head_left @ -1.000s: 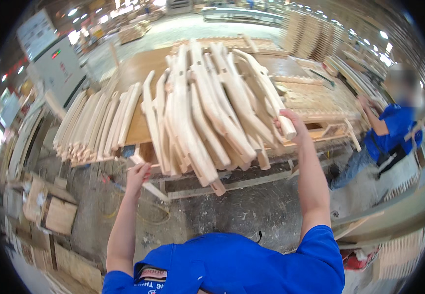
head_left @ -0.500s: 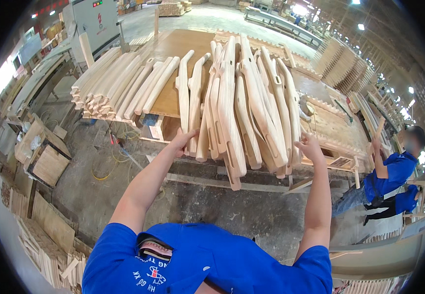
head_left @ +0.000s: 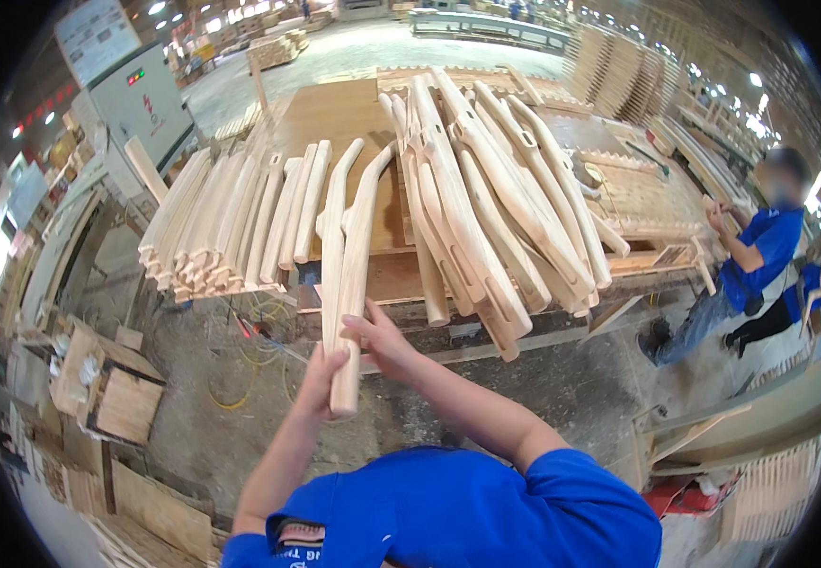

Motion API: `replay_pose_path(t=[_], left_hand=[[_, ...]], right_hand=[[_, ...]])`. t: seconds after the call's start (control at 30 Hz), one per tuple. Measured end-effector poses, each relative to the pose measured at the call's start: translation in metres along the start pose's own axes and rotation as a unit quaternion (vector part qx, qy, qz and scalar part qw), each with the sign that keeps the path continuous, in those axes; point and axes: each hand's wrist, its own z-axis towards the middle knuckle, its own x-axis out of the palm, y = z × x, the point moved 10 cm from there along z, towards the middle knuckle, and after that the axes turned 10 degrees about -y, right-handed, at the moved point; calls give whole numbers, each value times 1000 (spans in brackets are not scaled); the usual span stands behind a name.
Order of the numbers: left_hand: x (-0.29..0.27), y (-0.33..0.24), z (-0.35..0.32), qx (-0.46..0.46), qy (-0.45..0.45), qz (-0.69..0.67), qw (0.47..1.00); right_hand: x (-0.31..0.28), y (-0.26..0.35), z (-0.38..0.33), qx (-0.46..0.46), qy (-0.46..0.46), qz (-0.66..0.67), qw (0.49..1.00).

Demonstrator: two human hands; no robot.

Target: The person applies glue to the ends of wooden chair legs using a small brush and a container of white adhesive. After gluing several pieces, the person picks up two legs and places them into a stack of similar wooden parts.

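Observation:
Two pale, curved wooden pieces, a left one (head_left: 331, 241) and a right one (head_left: 357, 227), lie side by side with their lower ends jutting past the near table edge. My left hand (head_left: 317, 381) is closed around their lower ends from the left, thumb on top. From the right, my right hand (head_left: 384, 343) grips the right piece, thumb across its upper face. To the right rests a heap of similar curved pieces (head_left: 467, 208) with slots cut in them. Straighter wooden pieces (head_left: 212, 218) are stacked to the left.
The brown tabletop (head_left: 335, 109) shows behind the pieces. A grey electrical cabinet (head_left: 143, 104) stands at far left, and a wooden box (head_left: 126, 398) sits on the floor below. A co-worker in blue (head_left: 761, 246) stands at right. Hoses (head_left: 257, 331) lie near the table.
My right hand has left the heap's right side and come across to the left. Both hands now hold the two left curved pieces, pulled nearer to me. The view has shifted.

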Motion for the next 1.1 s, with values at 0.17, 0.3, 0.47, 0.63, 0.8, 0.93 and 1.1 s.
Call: replay_pose_path(t=[0.17, 0.3, 0.47, 0.63, 0.8, 0.93, 1.1], left_hand=[[-22, -7, -26, -5, 11, -65, 998], [13, -46, -53, 102, 49, -26, 993], [102, -96, -68, 190, 172, -2, 967], [250, -126, -66, 179, 295, 5, 939], [353, -121, -46, 96, 240, 41, 965], [367, -116, -36, 133, 415, 193, 879], [292, -102, -40, 320, 320, 279, 847]], right_hand=[[38, -15, 23, -41, 29, 70, 996], [36, 28, -11, -86, 46, 64, 993], [12, 151, -69, -278, 25, -49, 959], [-88, 266, -107, -282, -119, -142, 941], [-184, 333, -96, -224, -128, -126, 958], [-235, 352, -70, -188, -133, -355, 906], [-300, 344, -45, -113, -189, -566, 794]])
